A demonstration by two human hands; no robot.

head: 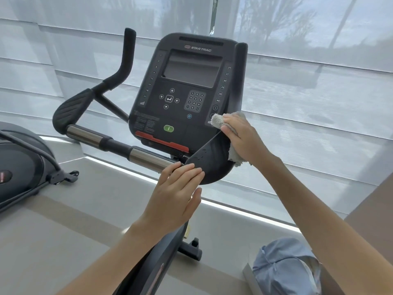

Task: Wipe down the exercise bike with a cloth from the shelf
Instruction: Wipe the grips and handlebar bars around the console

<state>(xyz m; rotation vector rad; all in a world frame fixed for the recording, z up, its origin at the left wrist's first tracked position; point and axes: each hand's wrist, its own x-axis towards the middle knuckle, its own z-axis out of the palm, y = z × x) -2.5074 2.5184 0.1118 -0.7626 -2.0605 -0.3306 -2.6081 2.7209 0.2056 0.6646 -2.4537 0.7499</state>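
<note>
Head view: cloth half under right hand (console corner behind it).

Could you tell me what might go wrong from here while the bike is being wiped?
1. The grey terry cloth in the right hand lies at the lower right corner of the black console, beside round buttons; a stray wipe might press one.
2. The left hand rests on the black curved arm pad, so the cloth may miss the part under its fingers.

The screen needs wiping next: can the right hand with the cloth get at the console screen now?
Probably yes: the right hand holds the cloth just below and right of the screen, with nothing between them.
</note>
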